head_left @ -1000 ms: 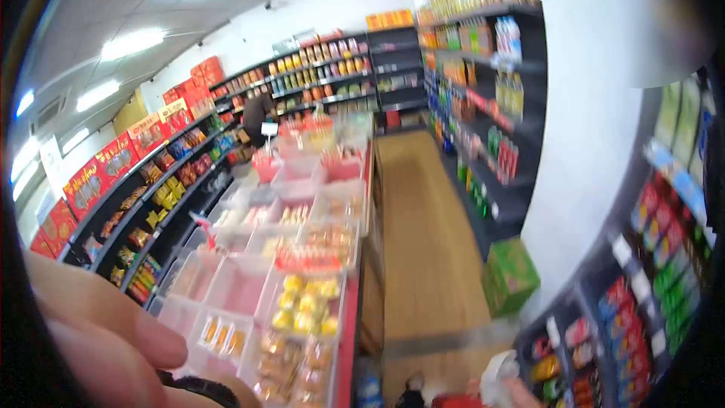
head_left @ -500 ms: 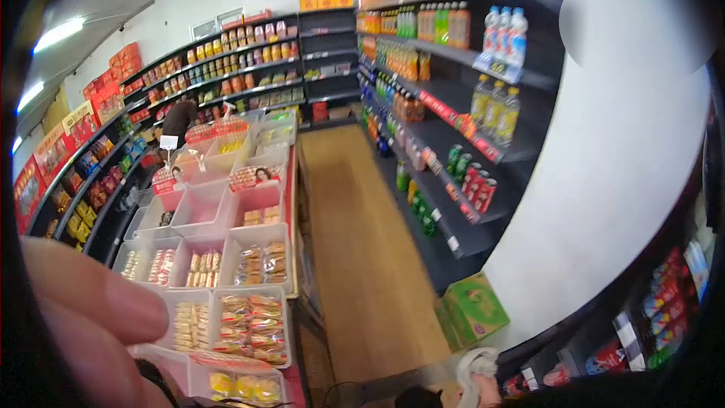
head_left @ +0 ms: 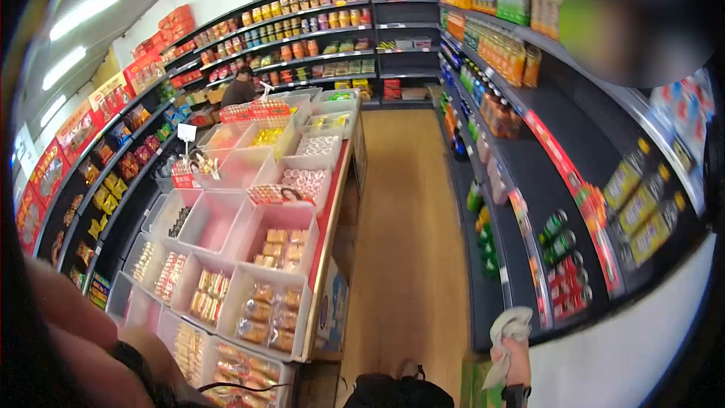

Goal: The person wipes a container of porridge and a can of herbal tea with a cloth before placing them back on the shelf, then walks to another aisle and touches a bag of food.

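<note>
Right hand [head_left: 518,357], bottom right of frame, is clenching fully around a white cloth [head_left: 507,326]; the cloth is bunching up above the fist, beside the lowest shelf [head_left: 521,242] of drinks. Left hand [head_left: 75,332], bottom left, is sitting blurred against the lens; I cannot tell how far it is open or whether it is holding anything.

Judgement: the cloth is best carried bunched tight and close to the body, so it is not snagging on bottles [head_left: 560,228].

Snack bins [head_left: 281,215] are running up the centre left. A person [head_left: 240,89] is working at the far wall, upper left.

Writing: red edge strips and a white card [head_left: 186,132] are showing print, all too small to read.
</note>
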A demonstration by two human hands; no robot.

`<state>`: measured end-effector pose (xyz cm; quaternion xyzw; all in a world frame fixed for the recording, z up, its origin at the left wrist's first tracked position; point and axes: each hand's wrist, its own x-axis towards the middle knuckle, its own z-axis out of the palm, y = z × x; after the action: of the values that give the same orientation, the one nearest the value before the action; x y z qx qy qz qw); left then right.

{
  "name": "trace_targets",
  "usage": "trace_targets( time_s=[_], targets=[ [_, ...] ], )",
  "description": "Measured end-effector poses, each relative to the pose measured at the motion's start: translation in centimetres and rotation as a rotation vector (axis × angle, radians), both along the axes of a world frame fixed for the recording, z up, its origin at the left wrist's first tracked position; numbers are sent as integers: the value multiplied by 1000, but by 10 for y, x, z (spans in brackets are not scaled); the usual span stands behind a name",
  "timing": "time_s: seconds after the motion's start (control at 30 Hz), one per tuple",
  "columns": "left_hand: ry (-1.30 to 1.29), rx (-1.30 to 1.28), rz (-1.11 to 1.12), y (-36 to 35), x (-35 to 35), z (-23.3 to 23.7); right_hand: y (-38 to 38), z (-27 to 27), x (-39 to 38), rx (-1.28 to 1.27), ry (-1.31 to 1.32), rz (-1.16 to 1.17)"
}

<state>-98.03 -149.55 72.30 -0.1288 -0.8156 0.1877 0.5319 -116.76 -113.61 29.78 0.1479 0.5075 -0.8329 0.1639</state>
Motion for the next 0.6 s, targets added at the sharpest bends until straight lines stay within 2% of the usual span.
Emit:
trace_targets(
  time_s=[0.07, 0.13, 0.2, 0.23, 0.27, 0.4, 0.43, 0.47, 0.5, 0.6],
  targets=[
    [-6, 4, 12, -20, -53, 1, -41, 37, -90, -56, 229, 147],
    [-21, 22, 5, -44, -109, -5, -95, 88, -158, -58, 224, 189],
    [-40, 50, -9, -77, -166, -15, -127, 80, -231, 11, 243, 277],
    [-57, 54, -22, -94, -197, -20, -148, 76, -259, -32, 306, 276],
    [-57, 55, -32, -112, -223, -29, -161, 73, -294, -127, 318, 385],
    [-48, 76, -77, -195, -349, -42, -200, 50, -392, 2, 209, 257],
    [-52, 80, -92, -218, -385, -39, -227, 71, -405, 179, 108, 5],
    [-55, 75, -97, -239, -418, -36, -213, 39, -428, 282, -32, -122],
    [-47, 67, -108, -255, -449, -36, -209, 30, -452, 247, 51, -68],
    [-68, 56, -152, -301, -551, -27, -231, 46, -503, 140, -61, -105]
  ],
)
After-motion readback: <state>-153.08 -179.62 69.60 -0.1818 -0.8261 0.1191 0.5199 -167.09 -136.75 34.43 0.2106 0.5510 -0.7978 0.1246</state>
